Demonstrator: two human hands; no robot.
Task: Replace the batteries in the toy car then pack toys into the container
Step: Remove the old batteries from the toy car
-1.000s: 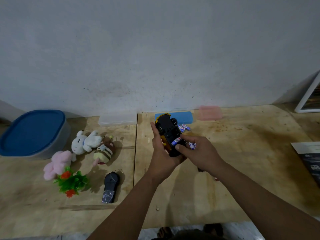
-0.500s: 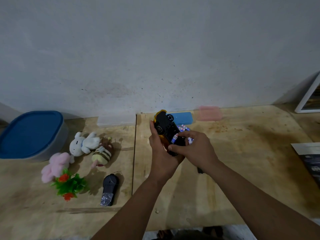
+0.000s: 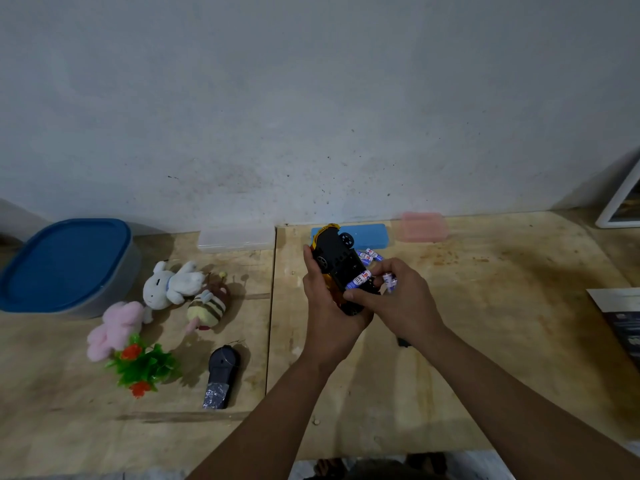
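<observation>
My left hand (image 3: 327, 306) holds the toy car (image 3: 337, 263) upside down above the table, its black underside and wheels facing me, yellow body below. One battery (image 3: 361, 279) lies in the open compartment. My right hand (image 3: 398, 297) pinches another battery (image 3: 389, 282) at the car's right side, thumb against the compartment. Loose batteries (image 3: 370, 254) lie on the table behind the car. The container with a blue lid (image 3: 65, 265) stands shut at the far left. A white plush rabbit (image 3: 171, 284), a pink plush (image 3: 114, 329), a striped bee plush (image 3: 207, 306) and a plastic plant (image 3: 143, 367) lie beside it.
A black remote control (image 3: 220, 377) lies left of my left forearm. A clear box (image 3: 235, 240), a blue box (image 3: 370, 233) and a pink box (image 3: 424, 226) line the wall. A booklet (image 3: 620, 320) sits at the right edge, and a small dark piece (image 3: 403, 342) lies under my right wrist.
Both hands and the car have stayed close together and shifted slightly. My right hand's fingers moved over the compartment and now pinch a battery at its right side.
</observation>
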